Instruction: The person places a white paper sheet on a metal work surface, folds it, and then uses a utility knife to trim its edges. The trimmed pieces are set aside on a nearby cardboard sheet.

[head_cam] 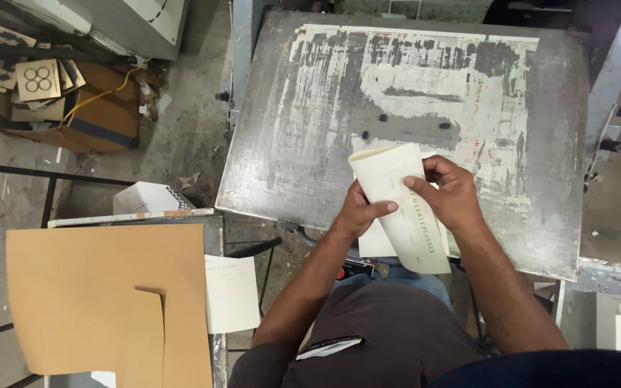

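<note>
Card sheet (397,208): cream, printed, curled over at the far end — held above the near edge of the metal table (310,108).
Left hand (359,212): closed on the sheet's left edge, thumb pressed across its face.
Right hand (451,192): gripping the right edge, fingers curled over the sheet.
Table: worn grey plate, patchy white paint, small dark bits near the middle.
Near left: brown boards (102,302) stacked flat — one more cream sheet (231,293) just beside them.
Far left: cardboard scraps (37,82) on the floor.

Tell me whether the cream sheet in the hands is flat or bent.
Bent: the cream sheet curls over at its top edge, gripped by left hand and right hand.
</note>
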